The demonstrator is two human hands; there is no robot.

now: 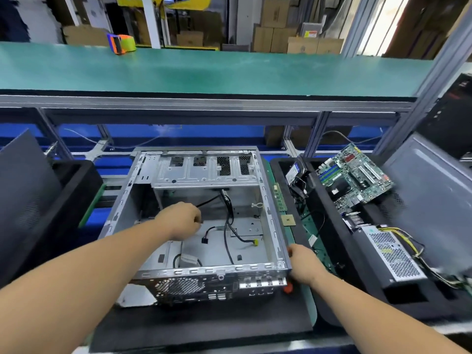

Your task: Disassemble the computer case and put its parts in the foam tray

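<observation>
Left hand deep in the case, fingers curled, seemingly pinching a black cable just beyond. Right hand grips the near-right corner, steadying. Tray beside it, motherboard already inside.

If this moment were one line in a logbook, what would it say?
left hand: grips cable inside case | right hand: holds case's right edge | motherboard, power supply: in foam tray

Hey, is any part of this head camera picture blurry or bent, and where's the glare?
Head view: wide-angle bending curves the green-topped shelf and aluminium frame post; the green motherboard and grey side panel smear at the right edge; window glare blows out top right; the open silver computer case and both hands stay fairly sharp.
</observation>
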